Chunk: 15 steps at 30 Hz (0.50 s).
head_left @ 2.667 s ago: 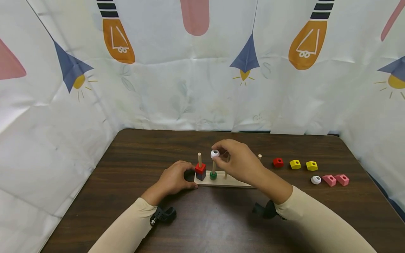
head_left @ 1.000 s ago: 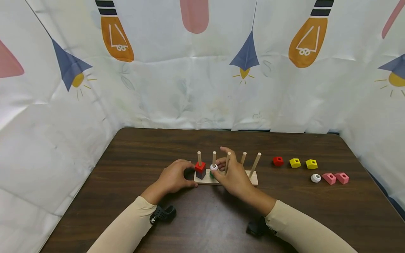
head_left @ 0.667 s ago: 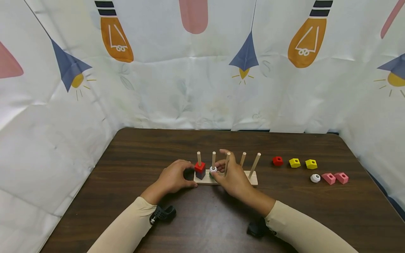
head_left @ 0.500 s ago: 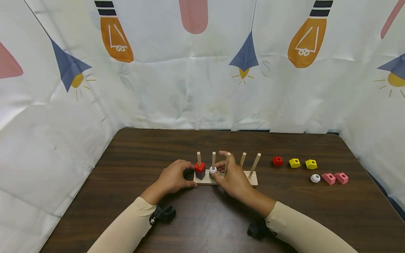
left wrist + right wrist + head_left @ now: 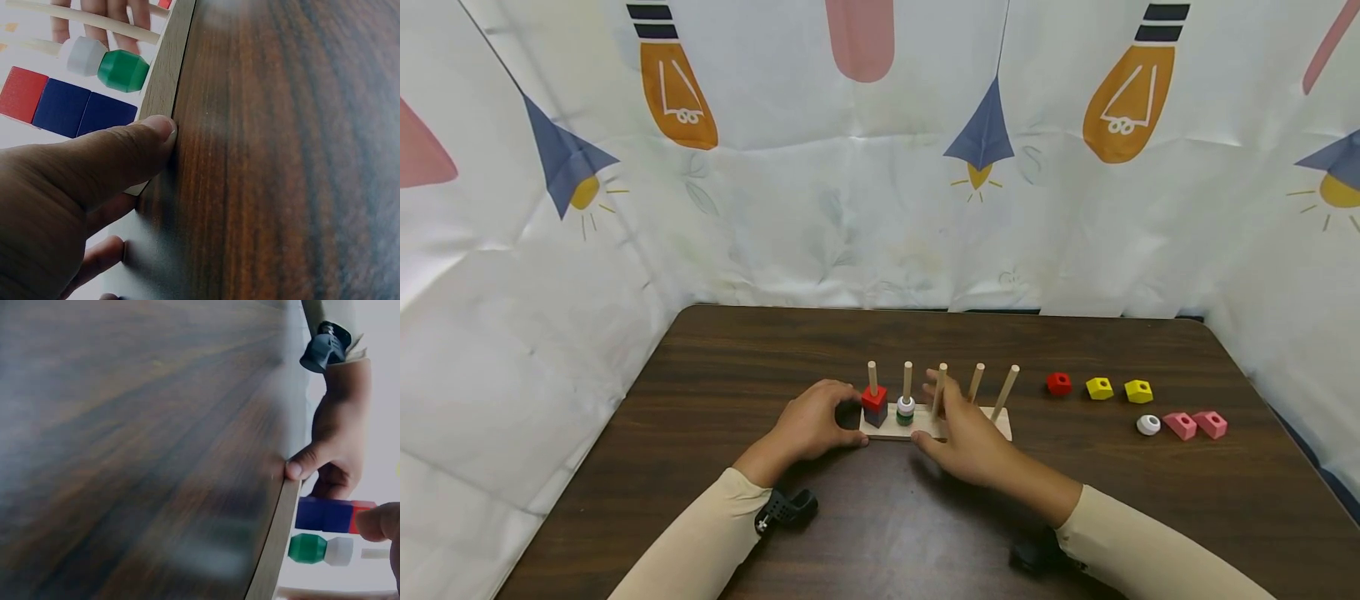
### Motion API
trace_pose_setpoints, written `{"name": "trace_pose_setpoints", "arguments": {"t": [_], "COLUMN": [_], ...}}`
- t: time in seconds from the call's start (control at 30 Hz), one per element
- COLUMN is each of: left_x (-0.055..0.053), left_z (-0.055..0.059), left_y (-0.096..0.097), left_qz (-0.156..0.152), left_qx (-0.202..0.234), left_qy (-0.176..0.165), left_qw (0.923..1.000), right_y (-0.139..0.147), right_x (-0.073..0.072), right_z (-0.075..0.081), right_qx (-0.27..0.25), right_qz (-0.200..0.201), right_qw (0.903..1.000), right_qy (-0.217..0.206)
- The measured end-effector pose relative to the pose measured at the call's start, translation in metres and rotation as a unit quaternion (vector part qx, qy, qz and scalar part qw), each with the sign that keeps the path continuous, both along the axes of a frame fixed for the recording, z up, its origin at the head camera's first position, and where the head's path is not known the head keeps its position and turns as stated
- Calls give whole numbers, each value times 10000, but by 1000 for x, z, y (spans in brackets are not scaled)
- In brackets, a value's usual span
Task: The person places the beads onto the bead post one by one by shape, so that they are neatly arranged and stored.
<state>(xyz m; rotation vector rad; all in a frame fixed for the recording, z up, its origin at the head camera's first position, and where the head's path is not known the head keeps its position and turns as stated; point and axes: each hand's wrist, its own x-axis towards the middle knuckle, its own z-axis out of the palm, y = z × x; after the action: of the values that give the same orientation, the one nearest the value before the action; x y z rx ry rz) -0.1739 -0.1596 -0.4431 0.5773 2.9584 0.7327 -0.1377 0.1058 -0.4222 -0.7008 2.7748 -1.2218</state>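
The left end of a wooden peg stand (image 5: pixel 891 429) is gripped by my left hand (image 5: pixel 808 421); in the left wrist view the thumb (image 5: pixel 134 147) presses its front edge. Its leftmost peg bears two dark blue cubes (image 5: pixel 81 112) under a red cube (image 5: pixel 874 397). On the second peg a white bead (image 5: pixel 906 405) sits on a green bead (image 5: pixel 123 70). My right hand (image 5: pixel 973 437) is just right of this stack, around the third peg (image 5: pixel 939 390), thumb and fingers apart, holding nothing. In the right wrist view its thumb (image 5: pixel 375 524) shows at the right edge.
On the brown table (image 5: pixel 760 350), right of the stand, lie a red block (image 5: pixel 1059 384), two yellow blocks (image 5: pixel 1100 388), a white bead (image 5: pixel 1148 425) and two pink blocks (image 5: pixel 1181 426). Two bare pegs (image 5: pixel 1006 392) rise at the stand's right. A printed cloth (image 5: pixel 880 225) hangs behind.
The white bead has gone from above the second peg down onto the green bead. My right hand has let it go and drawn back to the right. My left hand stays in place.
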Motion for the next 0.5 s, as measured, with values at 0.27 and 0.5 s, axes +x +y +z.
{"name": "trace_pose_setpoints", "arguments": {"t": [0.27, 0.5], "left_x": [1, 2], "left_z": [2, 2], "left_y": [0, 1], "left_qz": [-8, 28], "left_qx": [-59, -66], "left_qy": [-46, -40], "left_qw": [10000, 10000], "right_y": [22, 47], "right_x": [10, 14], "right_z": [0, 0], "right_qx": [645, 918], "right_qz": [378, 855], "right_qw": [9972, 9920], "right_qy": [-25, 152]}}
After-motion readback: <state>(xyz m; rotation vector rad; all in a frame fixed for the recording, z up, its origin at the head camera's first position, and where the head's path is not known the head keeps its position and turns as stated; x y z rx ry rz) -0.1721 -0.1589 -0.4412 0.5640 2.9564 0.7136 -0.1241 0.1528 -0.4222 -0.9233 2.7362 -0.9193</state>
